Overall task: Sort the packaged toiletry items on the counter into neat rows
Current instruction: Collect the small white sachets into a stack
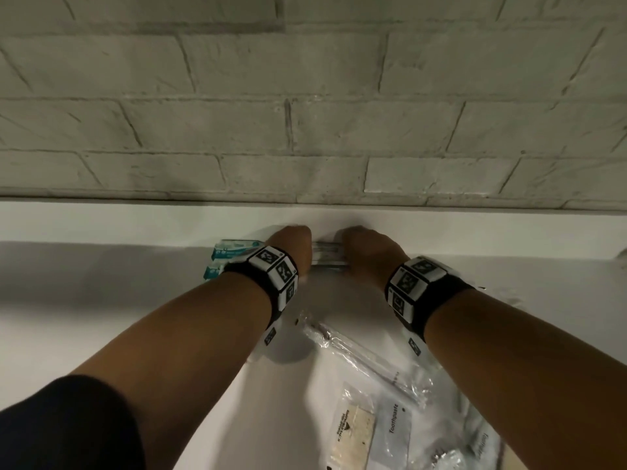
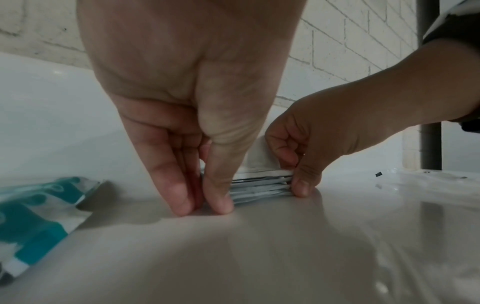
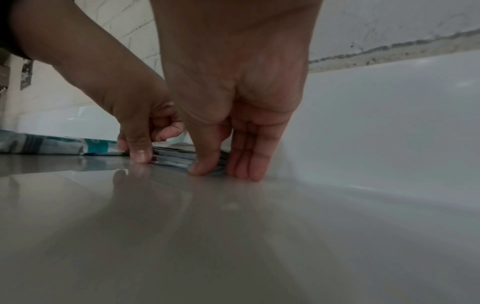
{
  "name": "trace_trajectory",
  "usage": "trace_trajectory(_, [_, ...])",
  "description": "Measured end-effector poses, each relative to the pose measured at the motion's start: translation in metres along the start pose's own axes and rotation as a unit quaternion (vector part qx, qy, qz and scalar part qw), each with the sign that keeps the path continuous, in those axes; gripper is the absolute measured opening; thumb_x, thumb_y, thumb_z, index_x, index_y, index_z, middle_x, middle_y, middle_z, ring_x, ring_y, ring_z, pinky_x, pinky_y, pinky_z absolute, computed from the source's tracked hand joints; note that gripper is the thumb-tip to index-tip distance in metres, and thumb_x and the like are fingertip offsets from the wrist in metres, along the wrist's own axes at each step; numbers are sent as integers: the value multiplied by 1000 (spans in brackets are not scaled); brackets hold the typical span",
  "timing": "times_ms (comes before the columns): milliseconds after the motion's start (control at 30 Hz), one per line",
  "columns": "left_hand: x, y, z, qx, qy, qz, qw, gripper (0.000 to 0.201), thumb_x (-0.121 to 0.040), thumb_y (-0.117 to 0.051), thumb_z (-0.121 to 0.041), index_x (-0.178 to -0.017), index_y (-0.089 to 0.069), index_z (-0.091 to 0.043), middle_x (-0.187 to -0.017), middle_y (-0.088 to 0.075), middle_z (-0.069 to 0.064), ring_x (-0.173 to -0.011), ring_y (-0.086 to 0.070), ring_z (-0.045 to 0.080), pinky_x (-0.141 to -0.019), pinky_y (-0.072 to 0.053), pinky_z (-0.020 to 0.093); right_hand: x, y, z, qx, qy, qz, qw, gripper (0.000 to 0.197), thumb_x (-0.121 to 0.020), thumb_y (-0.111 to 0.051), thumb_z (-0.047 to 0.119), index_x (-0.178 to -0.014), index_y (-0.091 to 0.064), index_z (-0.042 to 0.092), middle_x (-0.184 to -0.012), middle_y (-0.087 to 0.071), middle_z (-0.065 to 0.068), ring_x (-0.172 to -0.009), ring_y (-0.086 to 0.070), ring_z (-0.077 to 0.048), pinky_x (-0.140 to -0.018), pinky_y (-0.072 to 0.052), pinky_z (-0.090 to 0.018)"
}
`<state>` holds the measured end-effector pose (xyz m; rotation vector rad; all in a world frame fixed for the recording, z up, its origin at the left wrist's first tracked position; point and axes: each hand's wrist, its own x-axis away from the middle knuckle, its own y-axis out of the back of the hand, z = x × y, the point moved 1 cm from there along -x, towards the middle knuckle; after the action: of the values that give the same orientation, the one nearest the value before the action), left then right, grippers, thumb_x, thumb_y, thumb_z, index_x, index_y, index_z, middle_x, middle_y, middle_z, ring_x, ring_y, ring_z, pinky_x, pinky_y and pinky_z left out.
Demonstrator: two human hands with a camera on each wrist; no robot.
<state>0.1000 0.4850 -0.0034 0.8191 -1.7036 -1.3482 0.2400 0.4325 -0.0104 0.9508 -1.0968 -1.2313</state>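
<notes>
In the middle of the head view, both hands work at the back edge of the white counter (image 1: 339,300), just below the brick wall (image 1: 305,113). Between them lies a small stack of flat sachets (image 1: 329,257).

In the left wrist view, the left hand (image 2: 189,127) stands at the left end of this stack of sachets (image 2: 259,189). Its fingers (image 2: 179,197) point down, pressed together, and the tips touch the counter while the thumb leans on the edge of the stack. The right hand (image 2: 324,144), at the right of that frame, has curled fingers over the top sachet and its thumb against the other end. So both hands squeeze the stack from two sides.

I judge that the step in hand is squaring up this pile, so that its edges become even.

To the left of the stack, the teal and white packets (image 1: 230,256) lie touching the counter; they seem already placed. In the lower right of the head view, a loose heap of clear-wrapped items (image 1: 390,401) waits unsorted, including a sachet marked Toothpaste (image 1: 395,422).

The next move probably calls for letting go gently, so the thin sachets do not slide apart, and then reaching back to the heap for the next kind of item.
</notes>
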Motion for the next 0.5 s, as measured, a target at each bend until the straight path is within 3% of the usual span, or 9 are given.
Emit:
trace_trajectory(100, [-2, -1, 1, 13, 10, -9, 1000, 27, -89, -57, -6, -114, -57, 4, -119, -61, 20, -109, -59, 33, -89, -46, 34, -4, -4, -2, 20, 1, -7, 1000, 62, -81, -71, 29, -137, -45, 19, -136, -49, -9, -121, -53, -28, -99, -42, -34])
trace_trajectory(200, [1, -1, 4, 60, 38, 3, 997, 44, -85, -68, -14, -121, -50, 2, -125, -56, 19, -115, -55, 32, -93, -43, 34, -4, -5, -6, 5, -17, 6, 1000, 71, -76, -76, 24, -138, -43, 17, -138, -48, -8, -124, -50, -27, -101, -40, -33])
trace_trajectory(267, [5, 3, 9, 127, 80, 16, 989, 60, -80, -76, -25, -125, -48, 1, -127, -55, 17, -116, -54, 30, -92, -42, 33, -1, -3, -12, -62, -39, 7, 997, 61, -75, -75, 18, -130, -48, 13, -130, -54, -9, -119, -53, -27, -93, -42, -30])
trace_trajectory(333, [11, 10, 16, 231, 126, 35, 964, 55, -85, -68, -36, -120, -54, 4, -122, -59, 20, -111, -57, 30, -84, -44, 30, 5, 1, -25, -210, -78, -8, 975, 40, -78, -71, 14, -115, -56, 11, -115, -61, -11, -106, -59, -27, -83, -43, -27])
trace_trajectory(400, [14, 10, 20, 374, 156, 43, 913, 43, -95, -53, -37, -112, -59, 2, -109, -62, 25, -99, -61, 31, -75, -46, 29, 13, 3, -36, -427, -131, 0, 895, 21, -84, -66, 9, -104, -62, 11, -106, -60, -13, -93, -58, -24, -81, -48, -32])
trace_trajectory(433, [16, 10, 20, 460, 180, 46, 868, 38, -97, -48, -37, -107, -58, -2, -97, -62, 21, -90, -60, 29, -77, -47, 31, 17, 2, -39, -518, -162, 9, 840, 17, -87, -62, 8, -104, -64, 11, -103, -58, -12, -89, -57, -21, -78, -50, -33])
trace_trajectory(500, [15, 8, 19, 567, 232, 39, 790, 41, -98, -43, -45, -102, -50, -5, -91, -59, 14, -84, -56, 24, -83, -47, 36, 22, -1, -39, -636, -212, 6, 742, 23, -92, -54, 13, -112, -63, 10, -96, -58, -10, -78, -56, -18, -66, -49, -28])
